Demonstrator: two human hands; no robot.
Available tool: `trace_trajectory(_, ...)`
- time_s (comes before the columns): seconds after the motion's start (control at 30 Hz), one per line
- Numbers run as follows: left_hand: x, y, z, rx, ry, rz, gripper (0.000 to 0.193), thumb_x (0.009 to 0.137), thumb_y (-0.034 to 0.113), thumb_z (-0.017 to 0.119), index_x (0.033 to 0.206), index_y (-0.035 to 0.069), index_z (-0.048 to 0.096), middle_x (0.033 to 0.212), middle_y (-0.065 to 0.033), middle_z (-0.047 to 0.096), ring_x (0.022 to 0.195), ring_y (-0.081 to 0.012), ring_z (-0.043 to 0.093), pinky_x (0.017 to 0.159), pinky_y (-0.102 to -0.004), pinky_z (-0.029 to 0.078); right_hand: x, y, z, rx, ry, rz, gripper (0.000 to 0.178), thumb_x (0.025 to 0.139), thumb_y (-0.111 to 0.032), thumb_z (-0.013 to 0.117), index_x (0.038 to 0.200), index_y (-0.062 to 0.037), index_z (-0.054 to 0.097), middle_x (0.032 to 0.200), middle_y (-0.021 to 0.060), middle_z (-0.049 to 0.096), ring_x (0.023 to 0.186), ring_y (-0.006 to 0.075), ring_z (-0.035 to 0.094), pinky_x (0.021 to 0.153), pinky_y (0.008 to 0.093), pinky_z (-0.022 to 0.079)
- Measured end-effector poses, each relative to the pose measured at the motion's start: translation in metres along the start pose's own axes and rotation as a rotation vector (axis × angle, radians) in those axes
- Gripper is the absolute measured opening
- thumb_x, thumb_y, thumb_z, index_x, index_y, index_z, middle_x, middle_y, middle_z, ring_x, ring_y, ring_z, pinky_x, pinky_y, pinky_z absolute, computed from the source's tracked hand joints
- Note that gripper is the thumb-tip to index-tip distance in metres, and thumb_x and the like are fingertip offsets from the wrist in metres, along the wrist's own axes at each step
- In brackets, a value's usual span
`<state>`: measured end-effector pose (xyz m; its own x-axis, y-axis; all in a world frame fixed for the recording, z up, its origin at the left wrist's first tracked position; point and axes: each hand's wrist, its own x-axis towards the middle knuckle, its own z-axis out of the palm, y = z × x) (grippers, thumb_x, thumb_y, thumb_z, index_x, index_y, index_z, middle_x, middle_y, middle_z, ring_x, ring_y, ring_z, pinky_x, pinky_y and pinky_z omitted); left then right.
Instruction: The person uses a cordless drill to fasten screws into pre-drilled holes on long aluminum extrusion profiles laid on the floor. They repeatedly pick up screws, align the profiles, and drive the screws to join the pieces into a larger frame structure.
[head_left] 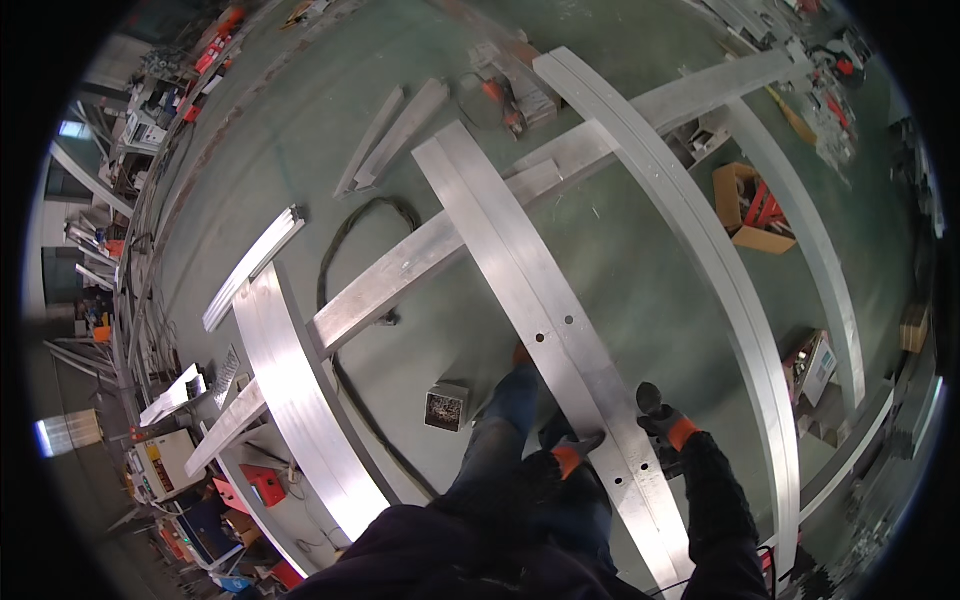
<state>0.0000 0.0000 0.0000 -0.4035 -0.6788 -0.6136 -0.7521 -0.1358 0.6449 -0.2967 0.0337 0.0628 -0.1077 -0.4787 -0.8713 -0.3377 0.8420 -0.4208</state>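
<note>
A long silvery metal beam (510, 245) with several round holes runs diagonally past my legs. My left hand (577, 452), in a dark glove with an orange cuff, grips its left edge; a finger or thumb lies on top and the rest is hidden. At the beam's right edge, my right hand (662, 423), gloved the same way, is closed around a dark round-ended tool (649, 397). The tool's exact kind does not show, and a dark part below that hand is mostly hidden by the sleeve. Two of the beam's holes lie between and below my hands.
A straight crossbar (390, 268) links this beam with the curved beams to its left (300, 385) and right (690, 225). A square container of small parts (446, 408) stands on the floor by my leg, near a dark cable (365, 400). A cardboard box (750, 238) sits at right.
</note>
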Motion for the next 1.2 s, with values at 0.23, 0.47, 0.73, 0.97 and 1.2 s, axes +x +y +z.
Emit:
trace_trajectory(0.23, 0.017, -0.038, -0.245, -0.568, -0.250, -0.084, 0.026, 0.104, 0.025, 0.053, 0.117, 0.009, 0.070, 0.093, -0.0105, 0.072, 0.081, -0.0224, 0.068, 0.075, -0.0358, 0.052, -0.064, -0.055, 0.003, 0.319, 0.336, 0.024, 0.037, 0.084, -0.021, 0.078, 0.115, -0.0063, 0.064, 0.078, 0.0050, 0.067, 0.059, 0.0150, 0.061, 0.051, 0.0339, 0.048)
trace_trajectory(0.47, 0.089, 0.011, -0.375, -0.471, -0.195, -0.164, 0.043, 0.093, 0.041, 0.071, 0.117, 0.005, 0.070, 0.095, -0.0096, 0.072, 0.080, -0.0195, 0.067, 0.072, -0.0344, 0.053, -0.074, -0.079, 0.035, 0.098, 0.547, 0.041, 0.050, 0.077, -0.024, 0.073, 0.122, -0.0034, 0.062, 0.089, 0.0141, 0.073, 0.083, 0.0251, 0.070, 0.071, 0.0418, 0.055)
trace_trajectory(0.73, 0.076, 0.085, -0.310, 0.206, -0.932, 0.361, 0.051, 0.085, 0.048, 0.075, 0.113, 0.006, 0.073, 0.102, -0.0145, 0.075, 0.095, -0.0258, 0.070, 0.083, -0.0407, 0.054, -0.068, -0.214, 0.104, 0.347, 0.551, 0.144, 0.044, 0.074, -0.023, 0.065, 0.113, -0.0041, 0.066, 0.086, 0.0180, 0.072, 0.082, 0.0367, 0.070, 0.074, 0.0450, 0.055)
trace_trajectory(0.97, 0.090, 0.127, -0.348, 0.198, -1.412, 0.376, 0.046, 0.087, 0.047, 0.072, 0.107, 0.006, 0.074, 0.095, -0.0152, 0.074, 0.090, -0.0264, 0.071, 0.078, -0.0423, 0.054, -0.049, -0.334, 0.096, 0.541, 0.557, 0.009, 0.028, 0.077, -0.018, 0.069, 0.099, -0.0005, 0.065, 0.070, 0.0087, 0.066, 0.063, 0.0220, 0.065, 0.058, 0.0387, 0.053)
trace_trajectory(1.2, 0.125, 0.045, -0.353, -0.160, -0.788, 0.509, 0.045, 0.092, 0.048, 0.069, 0.103, 0.005, 0.075, 0.093, -0.0168, 0.073, 0.084, -0.0279, 0.071, 0.073, -0.0443, 0.055, -0.030, -0.440, 0.065, 0.211, 0.478, -0.120, 0.048, 0.078, -0.026, 0.074, 0.120, -0.0050, 0.068, 0.104, 0.0196, 0.075, 0.102, 0.0331, 0.073, 0.084, 0.0423, 0.057)
